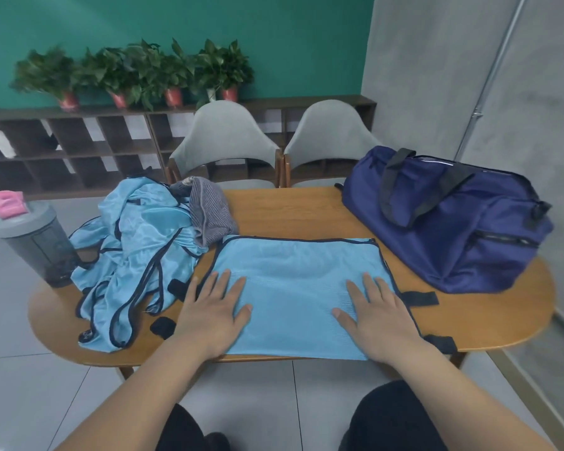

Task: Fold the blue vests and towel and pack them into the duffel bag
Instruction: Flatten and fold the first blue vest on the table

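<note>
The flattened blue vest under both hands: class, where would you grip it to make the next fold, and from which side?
Probably pinch the flattened blue vest at its two near corners, coming from the table's near edge. It lies flat and squared, with both hands already resting close to those corners.

Both hands flat on folded vest, duffel bag right

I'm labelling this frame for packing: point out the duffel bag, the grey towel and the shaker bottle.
duffel bag (pixel 469 229): head view, on its front side panel.
grey towel (pixel 210 208): head view, on its ribbed middle.
shaker bottle (pixel 38 245): head view, on its dark body below the lid.
</note>
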Demonstrator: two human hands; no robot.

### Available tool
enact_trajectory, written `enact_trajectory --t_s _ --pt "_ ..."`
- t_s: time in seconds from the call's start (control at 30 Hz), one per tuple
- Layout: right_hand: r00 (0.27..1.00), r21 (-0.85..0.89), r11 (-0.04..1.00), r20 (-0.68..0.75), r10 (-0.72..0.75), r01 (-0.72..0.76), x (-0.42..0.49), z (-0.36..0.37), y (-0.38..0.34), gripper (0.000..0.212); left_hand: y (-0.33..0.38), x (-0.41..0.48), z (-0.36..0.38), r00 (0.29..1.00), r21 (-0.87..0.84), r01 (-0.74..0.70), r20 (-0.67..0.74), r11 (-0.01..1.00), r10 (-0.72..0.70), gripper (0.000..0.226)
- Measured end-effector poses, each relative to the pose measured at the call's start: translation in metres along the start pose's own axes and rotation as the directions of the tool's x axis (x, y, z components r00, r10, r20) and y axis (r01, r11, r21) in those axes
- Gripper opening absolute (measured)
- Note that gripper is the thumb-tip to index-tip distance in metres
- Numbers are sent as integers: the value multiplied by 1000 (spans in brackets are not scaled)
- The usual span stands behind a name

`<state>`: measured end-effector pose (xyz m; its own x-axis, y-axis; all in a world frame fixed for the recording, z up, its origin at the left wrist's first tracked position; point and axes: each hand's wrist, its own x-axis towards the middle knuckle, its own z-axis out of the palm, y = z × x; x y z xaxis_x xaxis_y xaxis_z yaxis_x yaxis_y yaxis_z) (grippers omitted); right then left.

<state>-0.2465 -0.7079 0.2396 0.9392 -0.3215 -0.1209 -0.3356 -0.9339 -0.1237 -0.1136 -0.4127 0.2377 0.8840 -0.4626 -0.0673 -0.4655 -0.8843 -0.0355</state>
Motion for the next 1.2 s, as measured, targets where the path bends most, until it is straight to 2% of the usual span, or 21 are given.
enact_trajectory --t_s 0.07,0.17,0.27,0.37,0.47,0.57,0.63,0.73,0.8,0.9,1.07,1.2 --pt "999 -24 999 -9 -34 34 7 -10 0 79 12 2 -8 999 30 -13 -43 999 14 69" --pt "992 -53 993 -55 -112 109 39 -21 5 72 51 13 -18 996 -131 -80 -45 988 74 68" --pt "984 -42 983 2 -178 178 73 -23 17 72 93 32 -15 987 -245 -162 -47 956 155 72" --pt "980 -48 979 28 -197 199 92 -21 35 72 109 39 0 980 -192 -200 -26 961 199 75" --pt "981 -142 972 -28 -193 187 107 -26 55 64 102 39 9 975 -142 -220 -27 965 218 75" --pt "985 -190 968 -27 -169 161 119 -32 70 57 97 38 4 968 -138 -248 -10 959 249 75" --pt "982 -237 957 -47 -184 168 129 -35 76 54 102 38 -2 960 -136 -279 -54 951 274 74" --pt "973 -290 939 -83 -214 182 146 -36 78 60 129 38 -11 903 -196 -408 -230 892 362 70" --pt "968 -305 931 -83 -237 202 156 -37 79 64 155 35 -14 819 -229 -553 -327 801 472 60" --pt "968 -306 928 -62 -242 213 161 -45 81 61 195 27 -15 716 -215 -688 -363 694 597 49" --pt "964 -331 918 -76 -255 217 164 -51 86 55 225 18 -3 712 -200 -694 -331 691 619 47" --pt "962 -433 867 1 -275 248 163 -54 88 60 232 9 -5 734 -136 -660 -326 739 595 66"
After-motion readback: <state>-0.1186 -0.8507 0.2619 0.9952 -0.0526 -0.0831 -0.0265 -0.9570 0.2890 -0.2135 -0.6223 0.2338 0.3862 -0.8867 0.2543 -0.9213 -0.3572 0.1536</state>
